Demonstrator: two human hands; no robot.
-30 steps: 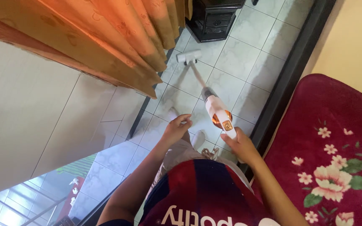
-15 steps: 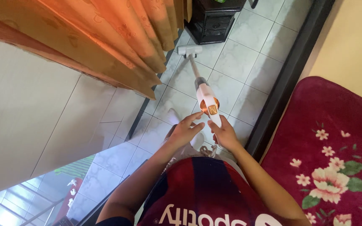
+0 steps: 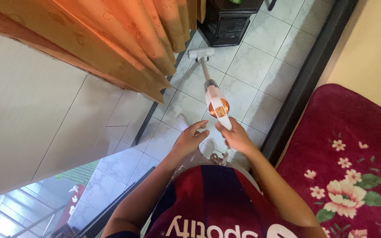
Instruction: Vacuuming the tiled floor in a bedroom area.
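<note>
My right hand (image 3: 234,137) grips the handle of a white and orange stick vacuum (image 3: 217,102). Its thin tube runs away from me to the white floor head (image 3: 200,53), which rests on the pale tiled floor (image 3: 252,66) close to the curtain's hem. My left hand (image 3: 189,139) hovers just left of the handle, fingers loosely apart, holding nothing. It is near the vacuum but apart from it. My red and dark blue shirt fills the bottom of the view.
An orange curtain (image 3: 124,39) hangs at the upper left over a pale wall. A dark wooden cabinet (image 3: 228,20) stands beyond the floor head. A dark red flowered cover (image 3: 353,158) lies at the right, past a black frame strip (image 3: 305,75).
The vacuum has swung left and been pushed forward, its floor head now nearer the cabinet. My right hand moved left with the handle; my left hand came close beside it.
</note>
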